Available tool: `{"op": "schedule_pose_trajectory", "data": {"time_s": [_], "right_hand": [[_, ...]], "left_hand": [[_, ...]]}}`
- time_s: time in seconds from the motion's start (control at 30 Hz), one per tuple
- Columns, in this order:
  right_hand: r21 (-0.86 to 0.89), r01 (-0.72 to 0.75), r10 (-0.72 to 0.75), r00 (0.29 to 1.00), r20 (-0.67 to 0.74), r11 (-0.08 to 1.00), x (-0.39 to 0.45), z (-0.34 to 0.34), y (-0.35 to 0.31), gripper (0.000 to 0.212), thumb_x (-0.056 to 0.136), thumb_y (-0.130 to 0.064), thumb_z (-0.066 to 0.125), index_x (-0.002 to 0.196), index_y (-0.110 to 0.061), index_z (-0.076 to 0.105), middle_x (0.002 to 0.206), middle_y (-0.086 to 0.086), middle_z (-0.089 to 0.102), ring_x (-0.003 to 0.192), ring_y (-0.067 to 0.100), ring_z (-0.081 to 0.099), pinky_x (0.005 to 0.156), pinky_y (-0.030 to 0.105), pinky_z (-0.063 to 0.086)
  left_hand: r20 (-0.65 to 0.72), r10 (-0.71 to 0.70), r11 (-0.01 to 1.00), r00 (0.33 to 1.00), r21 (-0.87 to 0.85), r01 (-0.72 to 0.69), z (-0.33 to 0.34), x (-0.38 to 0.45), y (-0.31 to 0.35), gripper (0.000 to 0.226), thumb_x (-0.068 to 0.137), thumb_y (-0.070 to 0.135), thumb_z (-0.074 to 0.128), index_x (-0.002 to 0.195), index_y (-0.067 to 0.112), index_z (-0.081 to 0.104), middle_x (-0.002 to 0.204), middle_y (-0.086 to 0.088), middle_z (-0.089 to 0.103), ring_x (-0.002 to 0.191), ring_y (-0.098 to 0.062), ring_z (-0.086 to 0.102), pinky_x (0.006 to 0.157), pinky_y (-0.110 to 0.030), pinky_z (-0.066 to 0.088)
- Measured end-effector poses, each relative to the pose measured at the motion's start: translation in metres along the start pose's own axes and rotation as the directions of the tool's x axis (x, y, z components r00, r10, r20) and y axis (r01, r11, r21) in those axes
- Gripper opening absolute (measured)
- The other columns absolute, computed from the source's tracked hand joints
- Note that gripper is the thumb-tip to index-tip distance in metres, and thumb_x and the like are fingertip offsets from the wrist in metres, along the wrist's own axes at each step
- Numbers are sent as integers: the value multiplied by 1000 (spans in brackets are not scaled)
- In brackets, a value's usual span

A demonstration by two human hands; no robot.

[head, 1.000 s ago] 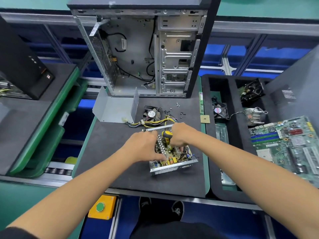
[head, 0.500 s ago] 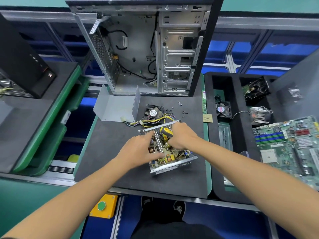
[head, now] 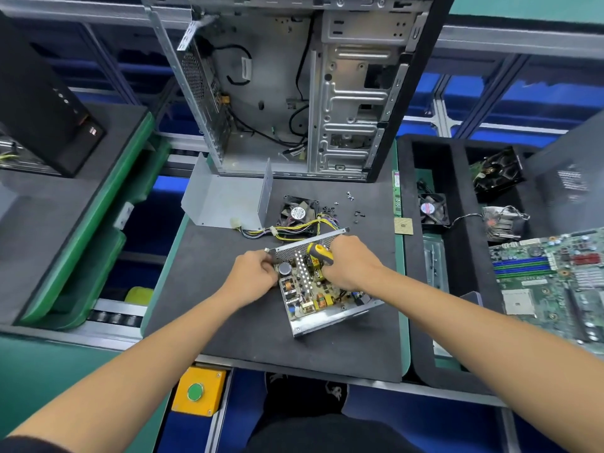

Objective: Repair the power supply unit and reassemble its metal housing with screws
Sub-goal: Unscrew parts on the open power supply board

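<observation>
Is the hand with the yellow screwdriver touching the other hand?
Apart. The head view shows the right hand gripping the yellow screwdriver, and the left hand at the power supply's left edge, with bare circuit board between them.

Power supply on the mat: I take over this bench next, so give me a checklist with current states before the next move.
1. Power supply open, board exposed: ok.
2. Left hand grips its left edge to steady it: ok.
3. Right hand holds the screwdriver over the board: ok.
4. Screwdriver tip seated on a screw: cannot tell, hidden by the hand.
5. Loose screws within reach, behind the unit: ok.
6. Metal cover fitted: not ok, it stands apart beside the fan.
</observation>
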State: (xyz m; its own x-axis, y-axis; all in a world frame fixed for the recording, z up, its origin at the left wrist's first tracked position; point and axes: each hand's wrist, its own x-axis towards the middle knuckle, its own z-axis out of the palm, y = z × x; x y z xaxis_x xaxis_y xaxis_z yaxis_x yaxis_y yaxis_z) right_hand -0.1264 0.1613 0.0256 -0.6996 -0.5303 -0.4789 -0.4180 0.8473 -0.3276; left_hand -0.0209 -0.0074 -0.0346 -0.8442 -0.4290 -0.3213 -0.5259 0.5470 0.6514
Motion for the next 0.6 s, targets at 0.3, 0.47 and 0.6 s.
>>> {"op": "schedule_pose_trajectory", "data": {"time_s": [0.3, 0.47, 0.6], "right_hand": [[-123, 68, -56, 994, 94, 990, 8, -8, 3, 33, 89, -25, 61, 65, -12, 42, 64, 2, 47, 52, 16, 43, 45, 26, 32], [-153, 117, -73, 961, 268, 981, 8, -31, 10, 35, 89, -38, 60, 71, -8, 58, 59, -1, 66, 50, 10, 54, 44, 21, 35], [-105, 78, -20, 883, 468, 991, 11, -57, 32, 33, 93, -33, 59, 76, -6, 69, 72, 3, 72, 57, 17, 57, 53, 22, 40]], "left_hand": [[1, -27, 992, 1000, -125, 27, 2, 3, 0, 18, 78, 4, 55, 78, 19, 65, 65, 7, 59, 52, -1, 42, 47, -6, 34], [7, -62, 986, 998, -154, 63, 5, 1, 4, 19, 80, 8, 55, 91, 11, 71, 82, 3, 69, 69, -6, 56, 54, -6, 39], [64, -187, 938, 980, -286, 198, 3, 0, 6, 10, 79, 8, 62, 85, 8, 70, 86, -8, 73, 82, -22, 70, 77, -27, 55]]}}
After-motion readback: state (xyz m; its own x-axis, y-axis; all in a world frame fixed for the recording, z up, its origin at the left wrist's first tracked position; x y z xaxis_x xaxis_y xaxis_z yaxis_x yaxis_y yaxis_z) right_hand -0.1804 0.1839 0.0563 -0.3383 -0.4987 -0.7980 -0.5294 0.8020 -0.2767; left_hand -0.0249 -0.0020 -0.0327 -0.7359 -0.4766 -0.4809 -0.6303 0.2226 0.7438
